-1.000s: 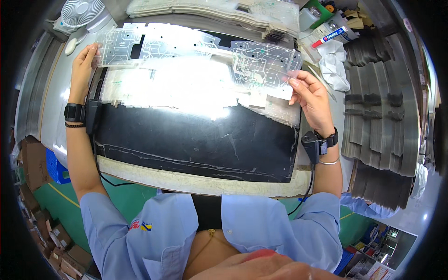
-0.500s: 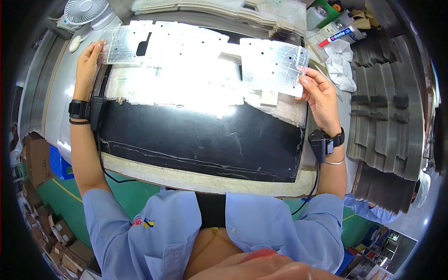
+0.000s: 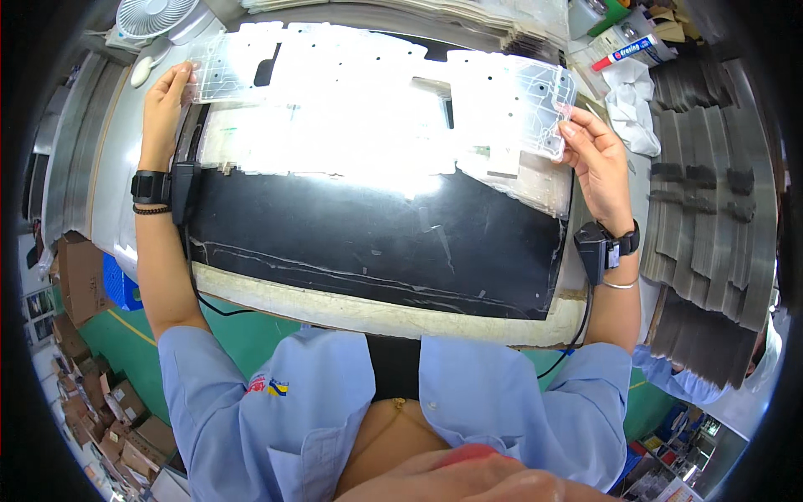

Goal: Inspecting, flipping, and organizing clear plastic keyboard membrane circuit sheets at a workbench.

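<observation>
A long, thin translucent plastic sheet (image 3: 343, 58) with cut-outs, small dark holes and fine line patterns at its ends stretches between my hands. My left hand (image 3: 171, 88) pinches its left end between thumb and fingers. At the opposite end, my right hand (image 3: 595, 146) grips the right edge the same way. Strong glare washes out the sheet's middle. Under and in front of it, a pale plastic sheet or stack of sheets (image 3: 548, 186) lies on a black mat (image 3: 376, 243); glare hides how many there are.
A white fan (image 3: 159, 15) stands back left, beside a white mouse-shaped object (image 3: 142, 72). Back right are a red-and-blue marker (image 3: 623, 52) and crumpled white cloth or paper (image 3: 629, 105). Stacked grey sheets (image 3: 711, 192) line the right; more pale sheets (image 3: 401, 15) lie behind.
The whole view has shifted slightly, so the bench and my hands appear farther right and a little higher. Both hands keep hold of the sheet, which has barely moved over the mat.
</observation>
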A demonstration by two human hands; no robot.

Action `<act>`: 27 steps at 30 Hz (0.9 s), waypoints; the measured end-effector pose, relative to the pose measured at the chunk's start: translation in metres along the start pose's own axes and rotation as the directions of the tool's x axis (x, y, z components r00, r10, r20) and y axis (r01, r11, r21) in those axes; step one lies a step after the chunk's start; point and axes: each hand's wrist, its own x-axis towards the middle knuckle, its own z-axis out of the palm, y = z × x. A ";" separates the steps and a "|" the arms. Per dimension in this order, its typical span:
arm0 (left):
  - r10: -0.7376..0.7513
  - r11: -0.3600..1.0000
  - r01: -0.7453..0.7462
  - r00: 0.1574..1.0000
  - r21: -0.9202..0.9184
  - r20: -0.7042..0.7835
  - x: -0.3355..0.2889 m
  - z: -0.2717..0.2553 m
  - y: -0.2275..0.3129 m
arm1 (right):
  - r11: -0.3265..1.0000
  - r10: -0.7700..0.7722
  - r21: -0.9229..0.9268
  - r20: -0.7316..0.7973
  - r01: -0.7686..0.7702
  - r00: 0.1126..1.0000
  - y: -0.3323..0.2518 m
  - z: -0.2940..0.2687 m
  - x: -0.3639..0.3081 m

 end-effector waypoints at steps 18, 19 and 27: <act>-0.069 0.850 0.065 0.998 -0.523 0.013 -0.019 0.016 0.047 | 0.996 -0.091 -0.036 -0.271 0.084 0.958 -0.012 -0.047 0.176; -0.028 0.934 0.044 0.998 -0.354 0.052 -0.015 0.019 0.044 | 0.992 -0.065 -0.122 -0.308 0.029 0.949 -0.013 -0.053 0.176; 0.152 0.811 -0.395 0.854 0.432 0.497 -0.044 0.023 0.053 | 0.293 -0.368 -0.843 0.336 0.451 0.867 -0.019 -0.015 0.023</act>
